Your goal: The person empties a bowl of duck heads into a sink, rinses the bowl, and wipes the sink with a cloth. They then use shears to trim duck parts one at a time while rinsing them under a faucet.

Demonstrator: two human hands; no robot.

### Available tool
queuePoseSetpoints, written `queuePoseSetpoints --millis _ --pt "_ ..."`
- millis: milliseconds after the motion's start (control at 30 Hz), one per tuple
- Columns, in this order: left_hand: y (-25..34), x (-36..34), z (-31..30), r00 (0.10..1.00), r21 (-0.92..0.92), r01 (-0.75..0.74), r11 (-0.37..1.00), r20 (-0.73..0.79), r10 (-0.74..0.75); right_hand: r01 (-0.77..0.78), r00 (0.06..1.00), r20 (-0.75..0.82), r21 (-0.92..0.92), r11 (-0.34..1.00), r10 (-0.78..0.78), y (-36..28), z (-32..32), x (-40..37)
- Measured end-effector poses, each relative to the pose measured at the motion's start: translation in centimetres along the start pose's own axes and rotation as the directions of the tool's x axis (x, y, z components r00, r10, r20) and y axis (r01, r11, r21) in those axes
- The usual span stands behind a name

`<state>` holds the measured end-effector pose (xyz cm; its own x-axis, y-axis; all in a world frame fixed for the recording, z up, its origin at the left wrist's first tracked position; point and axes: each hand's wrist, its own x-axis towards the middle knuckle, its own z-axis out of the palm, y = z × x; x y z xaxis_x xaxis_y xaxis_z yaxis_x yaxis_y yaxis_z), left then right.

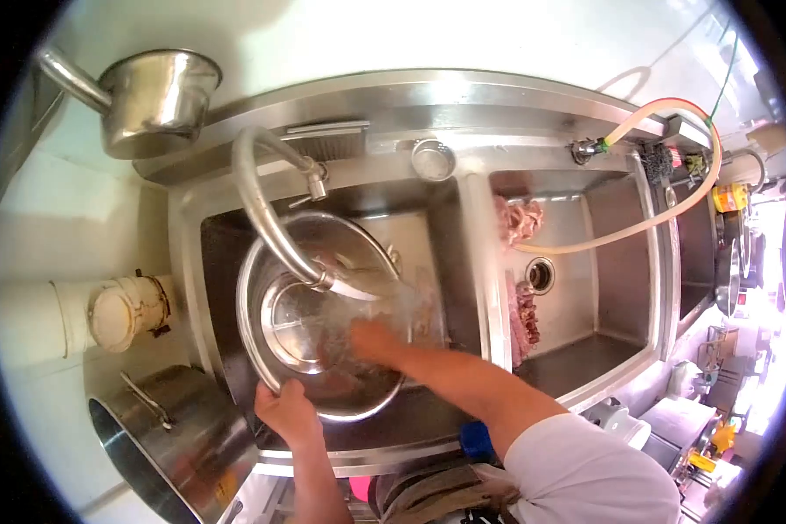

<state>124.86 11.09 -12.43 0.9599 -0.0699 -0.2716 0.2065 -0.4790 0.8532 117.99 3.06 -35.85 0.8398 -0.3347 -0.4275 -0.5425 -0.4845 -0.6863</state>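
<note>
In the left sink bowl sits a large round metal basin (251, 349), which looks tilted. My left hand (286, 410) is closed on its near rim. Reaching into the basin's right side, my right hand (375, 341) is in the spray, its fingers smeared by motion and water; whether it holds anything is hidden. From the curved faucet (266, 214) a stream of water (354, 290) runs out just above that hand. Splashes blur what lies at the basin's right side.
Raw meat (522, 220) and more meat pieces (524, 323) lie along the left side of the right sink (576, 279), where a hose (646, 225) hangs in. A small metal cup (432, 161) stands on the sink ledge. A saucepan (159, 96) and a tall pot (179, 437) are at the left.
</note>
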Motion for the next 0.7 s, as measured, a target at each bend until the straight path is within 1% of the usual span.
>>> queuePoseSetpoints --millis 33,67,100,133,167,200,233,267,300,333,400,433,500,533,567,600,633,667,700 --pt "0.2 -0.2 0.5 0.997 0.057 -0.081 0.995 0.015 0.080 -0.066 0.997 0.039 0.061 0.996 0.064 -0.4 4.2 0.7" --pt "0.4 -0.3 1.0 0.987 0.111 -0.162 0.981 0.029 0.159 -0.153 0.988 0.057 0.307 0.940 0.142 -0.3 9.5 2.5" --pt "0.4 -0.7 1.3 0.965 0.189 -0.261 0.947 0.038 0.258 0.002 1.000 -0.004 0.594 0.805 0.000 -4.9 5.4 0.4" --pt "0.4 -1.1 1.5 0.934 0.265 -0.355 0.897 0.055 0.354 0.114 0.992 -0.049 0.718 0.687 -0.113 -7.7 2.8 -1.3" --pt "0.4 -1.5 1.4 0.937 0.312 -0.341 0.887 0.036 0.347 0.204 0.970 -0.094 0.820 0.534 -0.225 -10.6 0.0 -3.1" --pt "0.4 -1.5 0.9 0.908 0.383 -0.404 0.830 0.058 0.415 0.249 0.940 -0.083 0.832 0.496 -0.332 -11.1 0.5 -4.0" --pt "0.4 -1.5 0.2 0.873 0.450 -0.464 0.763 0.085 0.481 0.485 0.853 -0.213 0.664 0.570 -0.477 -10.3 1.7 -4.3" --pt "0.6 -1.2 -0.3 0.829 0.506 -0.524 0.685 0.119 0.546 0.683 0.727 -0.333 0.440 0.583 -0.600 -9.5 2.8 -4.6" --pt "1.3 -1.1 -0.8 0.892 0.399 -0.430 0.810 0.051 0.449 0.832 0.453 -0.423 -0.116 0.542 -0.785 -7.0 4.5 -4.3" --pt "2.0 -0.9 -1.7 0.871 0.413 -0.468 0.781 0.064 0.488 0.574 0.819 -0.051 0.043 0.818 -0.572 -7.2 -1.0 -4.6" --pt "3.8 -1.0 -2.2 0.930 0.204 -0.366 0.908 0.039 0.366 0.388 0.922 0.034 -0.079 0.918 -0.386 -2.4 -4.6 -3.2" --pt "3.6 -0.7 -2.4 0.931 0.192 -0.363 0.912 0.026 0.365 0.506 0.781 -0.272 -0.253 0.824 -0.563 1.8 -1.9 -1.3" --pt "2.4 0.3 -3.3 0.936 0.182 -0.345 0.921 -0.001 0.352 0.380 0.911 -0.101 -0.174 0.908 -0.400 0.3 -4.0 -3.0" --pt "1.3 1.0 -3.5 0.945 0.135 -0.326 0.936 0.008 0.328 0.303 0.952 -0.004 -0.150 0.941 -0.307 -0.8 -5.0 -3.9" --pt "-0.4 1.8 -3.3 0.953 0.080 -0.302 0.950 0.011 0.302 0.394 0.904 0.191 -0.033 0.918 -0.381 -3.1 -4.6 -5.0" --pt "-1.1 1.9 -3.0 0.967 0.058 -0.256 0.965 0.004 0.256 0.429 0.816 0.378 0.112 0.896 -0.438 -5.3 -4.2 -6.1" --pt "-1.8 1.9 -2.7 0.978 0.035 -0.209 0.977 -0.004 0.209 0.390 0.790 0.329 0.380 0.839 -0.516 -7.4 -4.1 -7.7" --pt "-2.6 2.0 -2.4 0.987 0.012 -0.162 0.987 -0.011 0.162 0.665 0.690 -0.025 0.416 0.620 -0.723 -8.7 -1.1 -8.1" --pt "-2.2 1.2 -1.8 0.993 -0.024 -0.113 0.993 -0.037 0.112 0.513 0.761 0.021 0.592 0.622 -0.648 -10.1 -0.7 -7.1"
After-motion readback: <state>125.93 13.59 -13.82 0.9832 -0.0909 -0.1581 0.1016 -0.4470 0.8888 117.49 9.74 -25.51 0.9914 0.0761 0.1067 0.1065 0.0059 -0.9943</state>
